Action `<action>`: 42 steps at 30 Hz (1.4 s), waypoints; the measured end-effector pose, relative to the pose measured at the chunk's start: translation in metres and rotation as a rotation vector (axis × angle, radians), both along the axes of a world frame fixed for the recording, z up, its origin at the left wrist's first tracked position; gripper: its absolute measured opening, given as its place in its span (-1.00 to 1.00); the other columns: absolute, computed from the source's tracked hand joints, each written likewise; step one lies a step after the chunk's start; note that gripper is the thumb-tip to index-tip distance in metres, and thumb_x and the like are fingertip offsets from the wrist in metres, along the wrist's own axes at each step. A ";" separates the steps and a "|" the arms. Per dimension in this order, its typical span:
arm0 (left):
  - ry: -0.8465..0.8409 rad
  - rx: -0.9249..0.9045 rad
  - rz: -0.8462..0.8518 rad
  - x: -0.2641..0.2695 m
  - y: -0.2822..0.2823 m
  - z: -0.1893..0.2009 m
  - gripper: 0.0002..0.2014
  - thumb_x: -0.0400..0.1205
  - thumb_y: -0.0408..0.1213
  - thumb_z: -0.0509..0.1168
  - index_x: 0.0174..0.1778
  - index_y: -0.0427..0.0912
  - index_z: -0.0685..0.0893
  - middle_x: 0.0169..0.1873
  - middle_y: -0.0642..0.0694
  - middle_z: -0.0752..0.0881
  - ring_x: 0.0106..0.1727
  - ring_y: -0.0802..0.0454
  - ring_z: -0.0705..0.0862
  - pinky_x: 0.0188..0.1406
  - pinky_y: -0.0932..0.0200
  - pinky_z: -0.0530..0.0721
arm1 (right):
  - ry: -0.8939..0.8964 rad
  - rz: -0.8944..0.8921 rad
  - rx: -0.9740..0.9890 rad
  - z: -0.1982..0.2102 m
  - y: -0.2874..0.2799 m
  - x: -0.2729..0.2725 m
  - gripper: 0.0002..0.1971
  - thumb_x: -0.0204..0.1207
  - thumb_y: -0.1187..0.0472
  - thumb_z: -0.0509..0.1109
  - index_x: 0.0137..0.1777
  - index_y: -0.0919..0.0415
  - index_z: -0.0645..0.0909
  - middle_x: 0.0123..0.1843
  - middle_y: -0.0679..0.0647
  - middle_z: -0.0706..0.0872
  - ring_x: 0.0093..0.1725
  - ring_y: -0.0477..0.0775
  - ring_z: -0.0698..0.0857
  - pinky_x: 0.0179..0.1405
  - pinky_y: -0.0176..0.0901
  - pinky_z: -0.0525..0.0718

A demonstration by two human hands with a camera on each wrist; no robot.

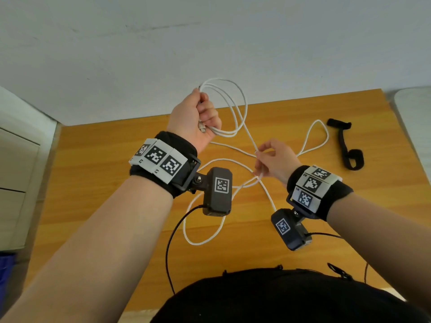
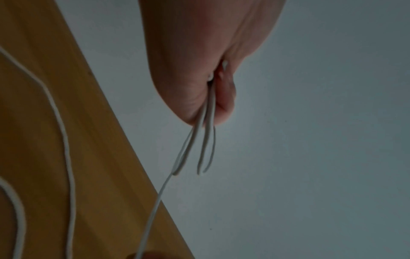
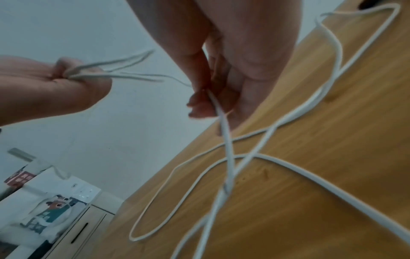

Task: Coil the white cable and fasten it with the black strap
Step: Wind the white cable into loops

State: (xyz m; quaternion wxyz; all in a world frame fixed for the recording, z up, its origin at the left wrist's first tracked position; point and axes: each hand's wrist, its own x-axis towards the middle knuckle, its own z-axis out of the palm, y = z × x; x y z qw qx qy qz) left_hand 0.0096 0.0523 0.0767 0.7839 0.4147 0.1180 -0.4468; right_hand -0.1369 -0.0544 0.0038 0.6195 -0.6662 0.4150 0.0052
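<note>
Midway through coiling, our left hand (image 1: 196,117) grips several loops of white cable (image 1: 235,108); our right hand (image 1: 275,159) pinches the slack, which needs feeding up next, black strap (image 1: 345,145) waiting.

The left hand (image 1: 198,117) closes round part of the white cable (image 1: 235,106), so the bit inside the fist is hidden. The left wrist view is dark, and the top edge cuts off most of that hand. Part of the cable on the wooden table (image 1: 279,241) runs behind the wrist cameras (image 1: 218,191). In the right wrist view the cable near the bottom edge is blurred, and the black strap (image 3: 369,4) is only a dark bit at the top edge.
</note>
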 end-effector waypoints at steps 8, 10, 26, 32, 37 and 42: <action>-0.307 0.117 -0.115 -0.013 -0.008 -0.004 -0.62 0.77 -0.18 -0.06 -0.38 -0.14 0.38 -0.69 0.06 0.37 -0.71 0.18 0.29 -0.65 0.32 0.26 | 0.182 0.398 -0.467 0.016 -0.001 0.007 -0.71 0.61 0.32 0.20 0.23 0.10 0.64 -0.07 0.02 0.61 -0.18 0.05 0.59 -0.43 -0.32 0.48; -0.484 0.193 -0.168 -0.018 -0.009 -0.009 -0.64 0.77 -0.19 -0.08 -0.34 -0.14 0.35 -0.58 0.02 0.37 -0.63 0.16 0.29 -0.57 0.28 0.27 | 0.211 0.489 -0.502 0.021 0.002 0.008 -0.65 0.63 0.37 0.16 0.28 0.09 0.63 -0.06 0.01 0.58 -0.15 0.02 0.55 -0.27 -0.25 0.50; -1.384 0.670 -0.544 -0.043 0.001 -0.037 -0.70 0.75 -0.09 -0.02 -0.04 -0.25 0.45 -0.18 -0.22 0.68 -0.24 -0.12 0.74 -0.22 -0.23 0.72 | -0.184 0.199 -0.312 0.039 0.014 0.005 -0.63 0.24 0.39 0.60 -0.35 0.11 0.41 -0.27 0.11 0.76 -0.18 0.07 0.81 -0.11 0.10 0.79; -1.421 0.752 -0.653 -0.044 0.001 -0.038 -0.67 0.76 -0.08 -0.06 0.00 -0.27 0.46 -0.16 -0.26 0.69 -0.37 -0.14 0.67 -0.26 -0.19 0.69 | -0.106 0.241 -0.358 0.037 0.011 0.005 -0.62 0.25 0.35 0.60 -0.25 0.10 0.39 -0.21 0.07 0.69 -0.18 0.08 0.77 -0.15 -0.05 0.76; -1.251 0.728 -0.528 -0.033 0.000 -0.035 -0.75 0.77 -0.14 -0.05 -0.09 -0.17 0.44 -0.23 -0.11 0.71 -0.48 0.12 0.52 -0.35 0.15 0.48 | 0.052 0.444 -0.338 0.021 0.006 -0.004 -0.84 0.44 0.30 0.46 -0.09 0.15 0.53 -0.16 0.04 0.73 -0.11 0.11 0.70 -0.08 -0.11 0.67; -1.044 0.596 -0.432 -0.026 0.000 -0.023 -0.71 0.77 -0.18 -0.07 -0.23 -0.10 0.40 -0.33 -0.03 0.62 -0.60 0.11 0.37 -0.64 0.36 0.36 | 0.133 0.503 -0.277 0.010 -0.002 -0.009 -0.89 0.59 0.20 0.30 -0.15 0.19 0.54 -0.03 0.15 0.76 0.05 0.24 0.71 0.08 0.05 0.69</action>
